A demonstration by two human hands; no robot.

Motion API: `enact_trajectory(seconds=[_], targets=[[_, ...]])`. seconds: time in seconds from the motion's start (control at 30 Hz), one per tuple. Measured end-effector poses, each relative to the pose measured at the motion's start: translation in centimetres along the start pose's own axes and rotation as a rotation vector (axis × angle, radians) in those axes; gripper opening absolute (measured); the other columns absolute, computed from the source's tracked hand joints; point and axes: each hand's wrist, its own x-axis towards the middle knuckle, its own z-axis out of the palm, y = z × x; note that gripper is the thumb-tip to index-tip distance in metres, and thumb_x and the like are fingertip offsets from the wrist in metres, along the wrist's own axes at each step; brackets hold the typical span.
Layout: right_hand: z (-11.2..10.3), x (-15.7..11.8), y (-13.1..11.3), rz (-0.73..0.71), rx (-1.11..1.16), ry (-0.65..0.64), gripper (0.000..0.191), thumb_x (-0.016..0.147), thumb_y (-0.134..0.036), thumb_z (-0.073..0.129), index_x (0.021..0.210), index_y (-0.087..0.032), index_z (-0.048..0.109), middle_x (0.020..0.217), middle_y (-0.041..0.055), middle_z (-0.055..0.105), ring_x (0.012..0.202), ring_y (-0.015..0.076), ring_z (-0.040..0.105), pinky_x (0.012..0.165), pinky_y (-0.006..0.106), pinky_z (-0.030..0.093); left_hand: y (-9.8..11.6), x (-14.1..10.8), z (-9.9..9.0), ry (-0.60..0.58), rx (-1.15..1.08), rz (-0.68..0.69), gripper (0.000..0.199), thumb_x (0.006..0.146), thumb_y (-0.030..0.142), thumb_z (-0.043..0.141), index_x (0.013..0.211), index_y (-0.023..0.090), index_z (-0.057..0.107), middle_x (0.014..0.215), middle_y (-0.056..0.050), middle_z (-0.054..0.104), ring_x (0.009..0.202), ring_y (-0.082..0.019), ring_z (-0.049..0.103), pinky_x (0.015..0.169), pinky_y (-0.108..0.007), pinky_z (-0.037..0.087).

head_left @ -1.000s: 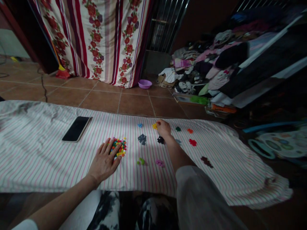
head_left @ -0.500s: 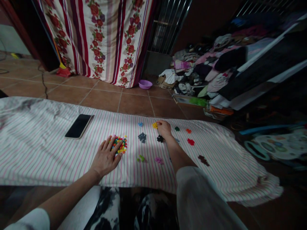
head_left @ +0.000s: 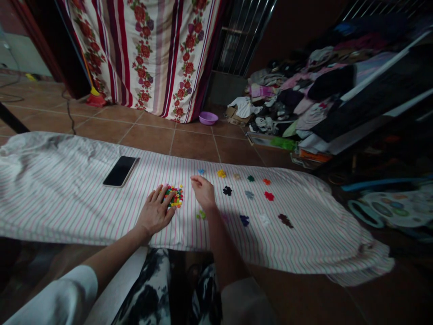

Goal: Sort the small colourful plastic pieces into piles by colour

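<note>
My left hand (head_left: 156, 211) lies flat with its fingers apart on a mixed pile of small coloured pieces (head_left: 177, 197), partly covering it. In the middle of the cloth hovers my right hand (head_left: 204, 192), its fingers drawn together; anything between them is too small to make out. It hides the dark grey pile. Around it lie small heaps sorted by colour: light blue pieces (head_left: 201, 171), yellow pieces (head_left: 221, 173), black pieces (head_left: 228, 191) and lime green pieces (head_left: 201, 215). My right forearm mostly covers the pink heap.
Farther right lie grey (head_left: 249, 194), red (head_left: 269, 196), navy (head_left: 244, 220), white (head_left: 264, 219) and brown (head_left: 286, 220) heaps. A phone (head_left: 120, 171) rests on the striped cloth (head_left: 67, 189) at left. Beyond are a purple basin (head_left: 208, 118) and piled clothes (head_left: 297, 97).
My right hand has moved left from the yellow heap to over the dark grey heap. My left hand stays on the mixed pile. The view has shifted slightly.
</note>
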Motion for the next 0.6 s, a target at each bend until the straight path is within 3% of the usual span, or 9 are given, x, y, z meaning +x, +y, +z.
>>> enact_trajectory(seconds=[0.1,0.23,0.5,0.6], targets=[[1.6,-2.5,-0.3,0.005,0.033,-0.052,0.022,0.083,-0.021,0.052,0.095,-0.022,0.07,0.096,0.0038,0.072,0.084,0.0152,0.068,0.081,0.027,0.052,0.0,0.0,0.1,0.009,-0.001,-0.001,0.051,0.092,0.042,0.043,0.138,0.02,0.048,0.151,-0.014,0.039,0.142,-0.031,0.032,0.112,-0.05,0.033],[1.9,-4.3,-0.1,-0.021,-0.027,-0.113,0.022,0.083,-0.016,0.051,0.094,-0.02,0.07,0.094,0.0046,0.07,0.082,0.015,0.066,0.08,0.027,0.052,-0.1,0.0,0.3,0.036,-0.008,0.008,0.048,0.094,0.038,0.04,0.136,0.019,0.05,0.15,-0.015,0.04,0.142,-0.031,0.032,0.111,-0.05,0.035],[1.0,-4.1,-0.6,-0.072,-0.13,-0.218,0.025,0.085,-0.015,0.05,0.099,-0.021,0.069,0.1,0.0058,0.068,0.09,0.0159,0.064,0.085,0.027,0.05,-0.4,0.0,0.7,0.07,-0.04,0.003,0.045,0.095,0.032,0.034,0.135,0.018,0.05,0.146,-0.016,0.045,0.14,-0.029,0.035,0.11,-0.051,0.037],[0.5,-3.9,-0.3,-0.064,-0.096,-0.201,0.025,0.086,-0.017,0.049,0.1,-0.02,0.07,0.101,0.0066,0.069,0.094,0.0166,0.064,0.089,0.028,0.049,-0.4,0.0,0.7,0.058,-0.039,-0.001,0.046,0.096,0.032,0.033,0.136,0.018,0.05,0.146,-0.016,0.045,0.14,-0.029,0.034,0.111,-0.051,0.036]])
